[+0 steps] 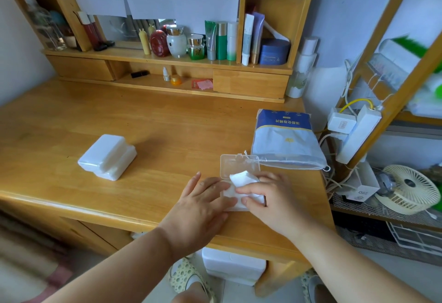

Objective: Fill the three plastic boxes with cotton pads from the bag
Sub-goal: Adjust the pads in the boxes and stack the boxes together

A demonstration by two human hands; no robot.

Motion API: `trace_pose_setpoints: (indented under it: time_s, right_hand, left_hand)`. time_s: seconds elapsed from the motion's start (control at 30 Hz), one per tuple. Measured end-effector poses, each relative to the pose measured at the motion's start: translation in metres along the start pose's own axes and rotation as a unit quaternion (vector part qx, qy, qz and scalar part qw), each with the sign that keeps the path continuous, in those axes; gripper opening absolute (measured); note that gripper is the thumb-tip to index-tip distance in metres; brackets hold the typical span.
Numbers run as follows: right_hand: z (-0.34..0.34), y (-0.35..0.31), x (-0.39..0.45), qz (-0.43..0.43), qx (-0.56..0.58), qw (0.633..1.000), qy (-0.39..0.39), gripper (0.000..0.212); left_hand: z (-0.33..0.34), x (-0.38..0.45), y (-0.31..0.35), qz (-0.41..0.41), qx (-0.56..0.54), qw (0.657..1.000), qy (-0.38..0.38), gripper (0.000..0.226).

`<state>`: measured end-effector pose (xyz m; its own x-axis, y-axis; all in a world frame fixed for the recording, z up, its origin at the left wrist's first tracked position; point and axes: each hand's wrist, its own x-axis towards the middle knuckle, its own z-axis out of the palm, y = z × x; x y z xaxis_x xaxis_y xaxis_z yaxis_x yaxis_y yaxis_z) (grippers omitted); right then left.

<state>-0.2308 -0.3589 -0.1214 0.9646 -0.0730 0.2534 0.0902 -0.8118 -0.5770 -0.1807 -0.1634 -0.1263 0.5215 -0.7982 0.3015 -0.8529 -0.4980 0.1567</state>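
Note:
A clear plastic box [240,164] lies open near the desk's front right, its lid flipped back toward the bag. White cotton pads [243,178] fill its base and one pad sticks up. My left hand [203,202] lies flat against the box's left side with straight fingers. My right hand [272,197] pinches the pads and pushes them down into the box. The blue cotton-pad bag [285,140] lies just behind, its drawstring mouth facing the box. Two closed boxes full of white pads [107,156] sit stacked at the left.
The wooden desk [155,123] carries a shelf unit with cosmetics bottles and jars [215,42] at the back. A power strip and cables [354,132] hang off the right edge, with a small fan [409,189] on a wire rack beyond.

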Motion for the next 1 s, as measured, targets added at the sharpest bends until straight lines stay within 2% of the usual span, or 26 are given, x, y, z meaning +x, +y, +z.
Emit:
trace_pose_setpoints:
  time_s: [0.07, 0.13, 0.17, 0.27, 0.33, 0.37, 0.47, 0.57, 0.63, 0.77, 0.87, 1.0]
  right_hand:
    - [-0.004, -0.005, 0.006, 0.028, 0.025, 0.999, -0.037, 0.018]
    - [-0.013, -0.009, 0.010, 0.097, 0.144, 0.984, -0.050, 0.021]
    - [-0.019, -0.010, 0.011, 0.133, 0.224, 0.965, -0.030, 0.023]
    - [-0.035, -0.003, 0.009, 0.186, 0.409, 0.887, 0.105, 0.021]
    - [-0.041, 0.002, 0.005, 0.204, 0.480, 0.842, 0.136, 0.020]
    - [-0.042, 0.003, 0.002, 0.213, 0.482, 0.839, 0.131, 0.023]
    - [-0.039, 0.005, -0.005, 0.221, 0.391, 0.889, 0.093, 0.022]
    - [-0.035, 0.004, -0.007, 0.163, 0.248, 0.953, 0.059, 0.028]
    - [-0.031, 0.005, -0.008, 0.118, 0.177, 0.977, 0.028, 0.031]
    - [-0.025, 0.007, -0.007, 0.045, 0.011, 0.999, -0.021, 0.021]
    - [-0.029, 0.004, 0.002, -0.028, -0.160, 0.986, -0.034, 0.021]
    - [-0.032, 0.000, 0.013, -0.021, -0.192, 0.978, -0.084, 0.019]
  left_hand:
    - [-0.002, 0.001, 0.002, -0.003, 0.011, 1.000, -0.003, 0.026]
    - [-0.003, 0.003, 0.005, -0.003, 0.022, 1.000, 0.008, 0.023]
    - [-0.004, 0.003, 0.006, -0.006, 0.021, 1.000, 0.018, 0.022]
    - [-0.005, 0.003, 0.010, -0.008, 0.009, 0.999, 0.050, 0.023]
    - [-0.004, 0.004, 0.016, 0.009, 0.012, 0.998, 0.055, 0.023]
    - [-0.003, 0.004, 0.019, 0.017, 0.022, 0.998, 0.056, 0.021]
    - [-0.004, 0.008, 0.031, 0.006, 0.047, 0.998, 0.050, 0.020]
    - [-0.005, 0.012, 0.035, -0.004, 0.033, 0.998, 0.044, 0.016]
    - [-0.003, 0.013, 0.035, -0.012, -0.001, 0.999, 0.047, 0.009]
    - [0.003, 0.016, 0.028, -0.044, -0.081, 0.995, 0.047, 0.006]
    - [0.010, 0.015, 0.023, -0.020, -0.091, 0.995, 0.046, 0.007]
    - [0.015, 0.011, 0.018, 0.013, -0.054, 0.996, 0.069, 0.022]
